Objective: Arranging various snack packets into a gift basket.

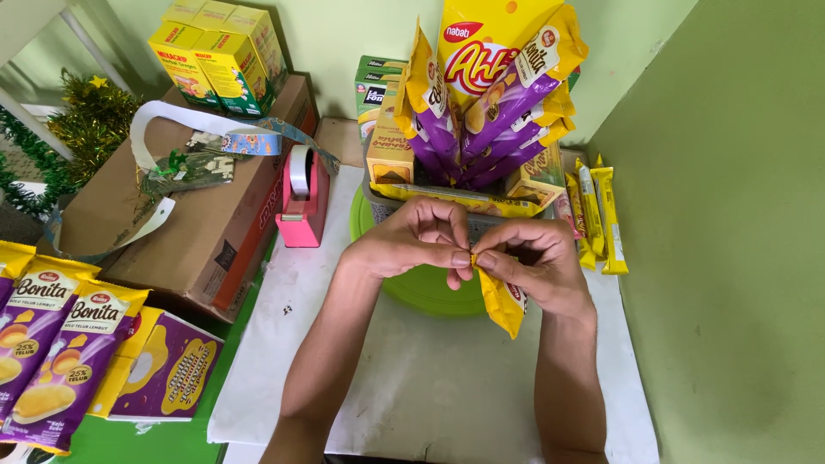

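1. Yellow foil snack sachet (pixel 503 301) is being pinched at its top by left hand (pixel 412 236) and right hand (pixel 537 262), fingertips closed, above the round green plastic tray (pixel 430 288).
2. Purple-and-yellow snack packets (pixel 481 112) are being held upright in the tray's bundle; a pink tape dispenser (pixel 302 202) is standing beside it.

A home craft table: snack packets (pixel 481 94), tape dispenser (pixel 302 199), tinsel (pixel 77 129).

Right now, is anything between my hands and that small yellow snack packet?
Nothing visible. The left hand and right hand both pinch the top end of the yellow packet directly, and it hangs free above the white table.
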